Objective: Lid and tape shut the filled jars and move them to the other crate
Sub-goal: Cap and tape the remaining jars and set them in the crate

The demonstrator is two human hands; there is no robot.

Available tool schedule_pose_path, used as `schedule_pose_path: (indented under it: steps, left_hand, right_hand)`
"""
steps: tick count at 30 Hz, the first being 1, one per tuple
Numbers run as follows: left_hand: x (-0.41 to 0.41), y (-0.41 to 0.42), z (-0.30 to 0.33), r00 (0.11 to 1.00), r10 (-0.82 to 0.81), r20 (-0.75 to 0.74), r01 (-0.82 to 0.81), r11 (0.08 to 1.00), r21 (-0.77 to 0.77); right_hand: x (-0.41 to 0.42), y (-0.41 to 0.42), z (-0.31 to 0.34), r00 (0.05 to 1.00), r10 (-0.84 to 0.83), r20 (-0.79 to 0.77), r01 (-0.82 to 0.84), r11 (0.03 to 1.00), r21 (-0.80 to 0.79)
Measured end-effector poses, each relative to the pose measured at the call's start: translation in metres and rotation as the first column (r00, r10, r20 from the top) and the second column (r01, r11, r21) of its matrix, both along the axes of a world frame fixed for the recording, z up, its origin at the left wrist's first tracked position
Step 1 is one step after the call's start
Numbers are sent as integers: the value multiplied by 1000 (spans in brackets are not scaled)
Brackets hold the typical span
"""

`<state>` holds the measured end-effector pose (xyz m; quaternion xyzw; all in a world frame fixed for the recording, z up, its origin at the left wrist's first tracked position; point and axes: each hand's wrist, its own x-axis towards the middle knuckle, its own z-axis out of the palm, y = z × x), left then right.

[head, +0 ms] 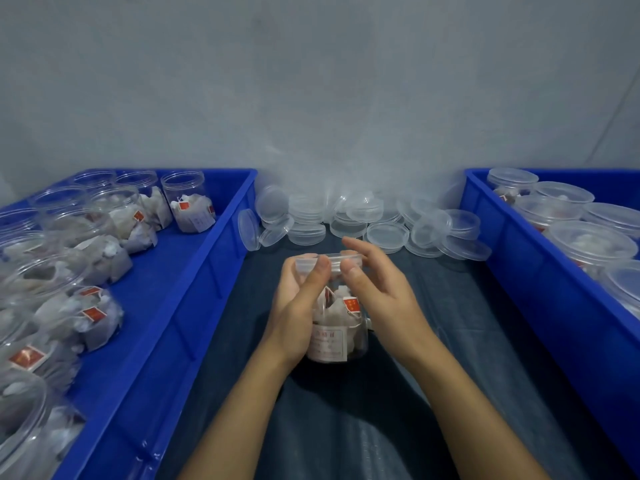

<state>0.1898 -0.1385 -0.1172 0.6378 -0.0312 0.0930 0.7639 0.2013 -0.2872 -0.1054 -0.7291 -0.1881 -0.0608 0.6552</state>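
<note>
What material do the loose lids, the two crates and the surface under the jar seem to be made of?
Loose lids: probably thin clear plastic, glossy; the dark surface shows through them.
Left crate and right crate: likely rigid moulded plastic, solid blue with a slight sheen and ribbed walls.
Surface under the jar: seems dark blue-grey cloth; faint folds and a matte look, though blur leaves it open.

The room is dim, with a cool bluish cast over everything. Soft light falls from above, so shadows are faint; the darkest one pools on the bench [346, 410] under the forearms. Small glints sit on the rims of the loose lids [367, 220]. The whole view looks slightly soft, and the open jars [52, 306] at the left edge smear and stretch. The blue crates [194, 289] bow outward from wide-angle distortion
</note>
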Motion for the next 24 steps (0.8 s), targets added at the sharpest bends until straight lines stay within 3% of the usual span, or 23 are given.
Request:
schedule_pose_path:
  steps: [7, 16, 24]
  left_hand:
    - [2, 0, 0, 1000, -19, -10, 18, 1000, -9]
    - [2, 1, 4, 998, -33, -54, 28, 996, -83]
    - [1, -1, 0, 998, -46, -48, 45, 999, -18]
  right_hand:
    - [3, -1, -2, 998, -32, 51, 29, 998, 49]
    - [5, -5, -2, 999, 47, -22, -44, 993, 113]
    - [-1, 1, 2, 998, -59, 18, 58, 998, 30]
